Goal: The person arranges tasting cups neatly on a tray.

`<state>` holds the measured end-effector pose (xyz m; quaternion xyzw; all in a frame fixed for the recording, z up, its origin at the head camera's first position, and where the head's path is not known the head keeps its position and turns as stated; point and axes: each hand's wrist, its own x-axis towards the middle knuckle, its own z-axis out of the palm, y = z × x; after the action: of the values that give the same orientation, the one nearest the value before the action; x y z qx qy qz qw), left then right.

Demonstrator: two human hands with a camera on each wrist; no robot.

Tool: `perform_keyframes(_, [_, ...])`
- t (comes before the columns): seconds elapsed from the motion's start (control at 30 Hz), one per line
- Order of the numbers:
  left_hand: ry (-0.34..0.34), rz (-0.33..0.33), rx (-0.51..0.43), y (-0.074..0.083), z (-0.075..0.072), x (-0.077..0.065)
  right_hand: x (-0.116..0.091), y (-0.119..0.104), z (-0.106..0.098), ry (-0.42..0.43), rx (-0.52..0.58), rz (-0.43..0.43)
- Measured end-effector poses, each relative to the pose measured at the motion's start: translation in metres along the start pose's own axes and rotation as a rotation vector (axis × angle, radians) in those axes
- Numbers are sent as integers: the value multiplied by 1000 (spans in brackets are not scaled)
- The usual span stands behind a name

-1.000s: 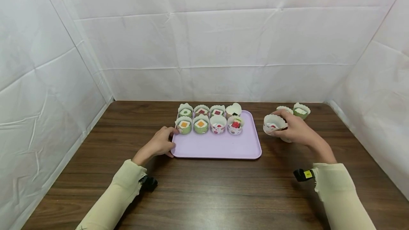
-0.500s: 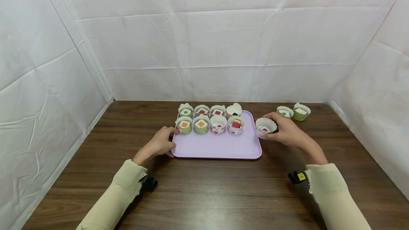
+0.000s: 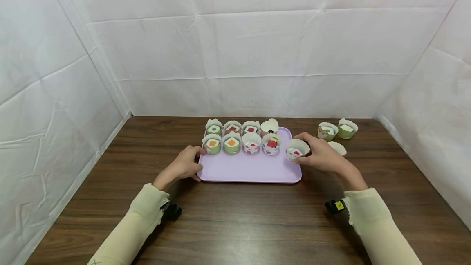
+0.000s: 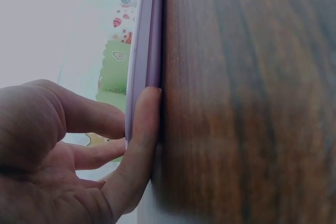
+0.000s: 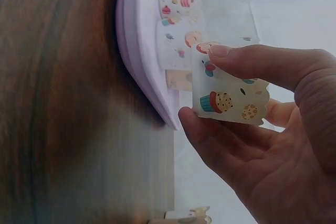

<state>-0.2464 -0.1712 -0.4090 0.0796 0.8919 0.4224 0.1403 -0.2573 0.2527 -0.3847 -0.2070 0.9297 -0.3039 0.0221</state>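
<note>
Tray [image 3: 250, 171]: eight cups [image 3: 232, 144]. Near surface's [image 3: 235, 224] far right corner: three cups [image 3: 327, 131]. Left grip [image 3: 185, 162] pinches tray; right grip [image 3: 321, 154], one cup [image 3: 296, 149].

There are twelve paper cups [image 3: 232, 145], apparently, one being partly hidden. There is one tray [image 3: 250, 171].

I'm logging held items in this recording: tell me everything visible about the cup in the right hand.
The cup looks like paper, pale and printed with cupcakes and cookies, with a scalloped rim and something white and red inside. It is roughly upright, opening upward, pinched by the right hand over the right edge of the purple tray, apparently raised clear of it.
</note>
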Motion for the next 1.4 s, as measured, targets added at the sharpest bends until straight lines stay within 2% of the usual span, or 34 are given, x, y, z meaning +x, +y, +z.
perform_keyframes(0.43, [9,6,-16,2,0,-1,13,-26,15,-30,-8,-25])
perform_keyframes(0.7, [20,-5,-20,1,1,-2,23,-43,31,-32,-12,-86])
perform_keyframes(0.97, [22,0,-14,1,2,0,29,-61,44,-63,59,-129])
perform_keyframes(1.4, [25,-1,-15,0,1,1,55,-93,80,-128,43,-153])
